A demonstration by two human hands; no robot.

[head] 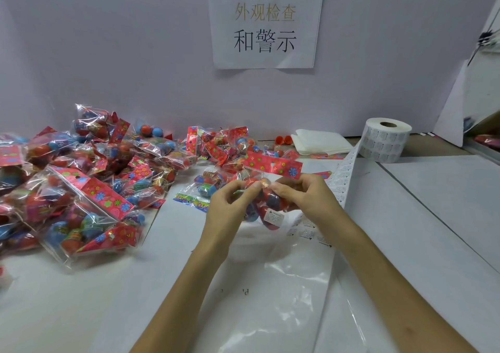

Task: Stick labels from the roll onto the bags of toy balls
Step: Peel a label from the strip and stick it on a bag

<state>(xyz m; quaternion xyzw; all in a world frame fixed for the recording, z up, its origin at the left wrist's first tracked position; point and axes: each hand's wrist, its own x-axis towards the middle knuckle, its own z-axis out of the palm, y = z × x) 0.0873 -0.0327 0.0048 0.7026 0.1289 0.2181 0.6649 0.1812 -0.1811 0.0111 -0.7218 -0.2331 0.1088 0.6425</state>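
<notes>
**Bag of toy balls point(266, 204) held over the labelling desk**

Both hands hold one bag of toy balls just above the desk point(405, 217) at mid-frame. The left hand point(230, 204) pinches the clear film between thumb and curled fingers. The right hand point(305, 195) grips the other side the same way, just under the red flowered header card point(273, 164). A small white label point(273, 217) is already stuck on the lower part of the bag.

The pack looks light. Its film is probably thin, soft and slippery, and the round balls inside are likely to shift when squeezed. The stiff header card, or film drawn tight over a ball, seems the surest place to hold it and the firmest surface for pressing a label flat.

A strip of labels point(343, 179) passes just beside the right hand on its way back to the label roll point(384, 139), which stands upright at the rear of the desk. A clear plastic sheet point(270, 285) lies beneath the forearms. To the left, well apart from the hands, a pile of bags point(81, 179) sprawls across the desk. A paper sign point(265, 25) with Chinese characters hangs on the wall behind.
</notes>
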